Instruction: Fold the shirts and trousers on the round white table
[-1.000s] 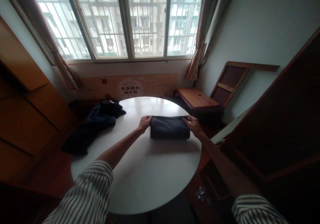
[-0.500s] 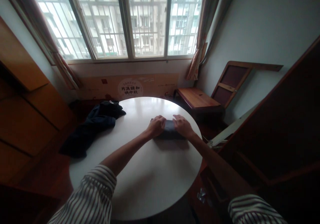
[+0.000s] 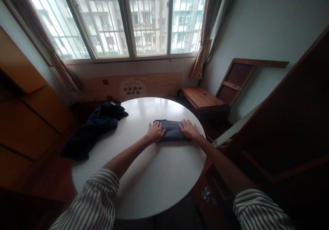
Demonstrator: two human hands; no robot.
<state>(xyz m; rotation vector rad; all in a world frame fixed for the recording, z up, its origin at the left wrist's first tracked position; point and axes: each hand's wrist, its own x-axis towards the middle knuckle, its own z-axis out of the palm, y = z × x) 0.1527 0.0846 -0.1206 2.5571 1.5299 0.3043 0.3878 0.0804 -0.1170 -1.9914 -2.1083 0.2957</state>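
A folded dark grey-blue garment (image 3: 172, 131) lies flat near the right side of the round white table (image 3: 138, 185). What kind of garment it is, I cannot tell. My left hand (image 3: 155, 132) rests on its left end, fingers spread and lying flat. On the right end lies my right hand (image 3: 189, 129), its fingers also stretched out over the cloth. A small black bit of cloth shows beyond my left fingertips at the far edge of the fold.
Dark clothes (image 3: 99, 125) lie heaped over the table's left edge. Behind the table on the right stands a low wooden stool or bench (image 3: 202, 99). A printed cardboard panel (image 3: 159, 81) leans beneath the window. A dark wooden piece (image 3: 288, 137) slants along the right.
My fingers, earlier curled at the garment's raised top, now lie flat and spread on it. The hands have moved apart and the garment lies flatter on the table.
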